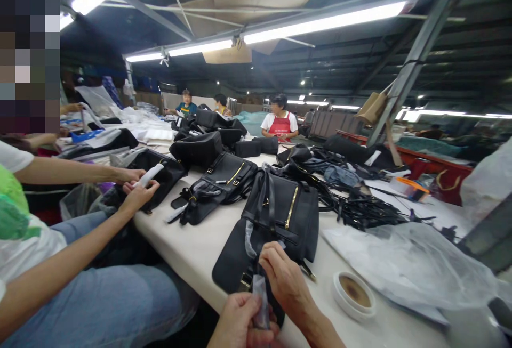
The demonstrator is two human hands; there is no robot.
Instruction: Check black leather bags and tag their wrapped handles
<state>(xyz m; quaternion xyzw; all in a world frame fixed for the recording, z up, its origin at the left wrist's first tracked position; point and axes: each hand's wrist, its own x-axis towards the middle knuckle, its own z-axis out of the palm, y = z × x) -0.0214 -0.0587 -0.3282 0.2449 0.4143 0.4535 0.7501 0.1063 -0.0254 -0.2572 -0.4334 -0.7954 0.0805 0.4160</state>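
Note:
A black bag [276,215] with a gold zipper lies in front of me, its flap spread toward the table's near edge. At the edge, my left hand [244,316] is closed around a piece of clear plastic film [260,297], which seems to lie along a dark strap. Just beyond it, my right hand [286,278] rests over the flap with fingers curled together; what they pinch is hidden. A gold buckle [245,282] shows left of the film. Another wrapped strap [250,239] lies across the flap.
A white tape roll [354,296] sits at my right, near plastic sheeting [424,262]. Black straps [368,207] are heaped behind it. Another black bag [224,180] lies to the left. Beside me, a co-worker's hands [140,183] hold a white-wrapped piece. A person in a red apron [280,124] is across.

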